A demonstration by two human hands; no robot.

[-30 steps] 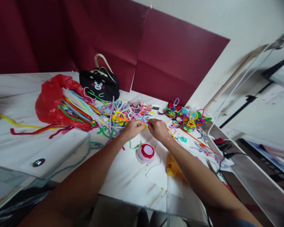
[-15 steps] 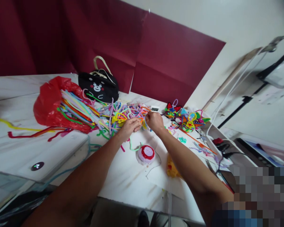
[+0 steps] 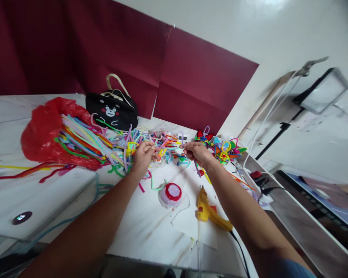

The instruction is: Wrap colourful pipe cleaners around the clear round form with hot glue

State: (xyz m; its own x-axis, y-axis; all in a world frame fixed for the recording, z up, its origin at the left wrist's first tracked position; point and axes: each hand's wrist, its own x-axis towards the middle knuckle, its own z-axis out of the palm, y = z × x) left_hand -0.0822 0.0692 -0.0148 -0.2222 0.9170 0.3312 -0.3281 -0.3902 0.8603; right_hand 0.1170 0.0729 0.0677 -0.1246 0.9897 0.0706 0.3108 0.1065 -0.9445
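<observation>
My right hand (image 3: 200, 152) is closed over the far side of the table, fingers pinched on a lilac pipe cleaner (image 3: 197, 169) that shows above and below them. My left hand (image 3: 143, 157) is to its left, fingertips drawn together; what they hold, if anything, I cannot make out. Both hands are by a heap of mixed pipe cleaners (image 3: 169, 137). Nearer to me lies a round lilac and red coil (image 3: 173, 192), with a thin dark wire (image 3: 179, 212) beside it. A yellow glue gun (image 3: 203, 208) rests under my right forearm.
A red plastic bag (image 3: 46, 131) spills pipe cleaners at the left, with a black bag (image 3: 113, 112) behind it. A white box with a lit display (image 3: 21, 218) stands front left. Colourful pipe-cleaner figures (image 3: 224, 152) sit back right, near a tray wall (image 3: 290, 224) and cables.
My hands have moved further apart, and a lilac pipe cleaner now shows in my right hand. The view has shifted, and the glue gun has come out from behind my right forearm.
</observation>
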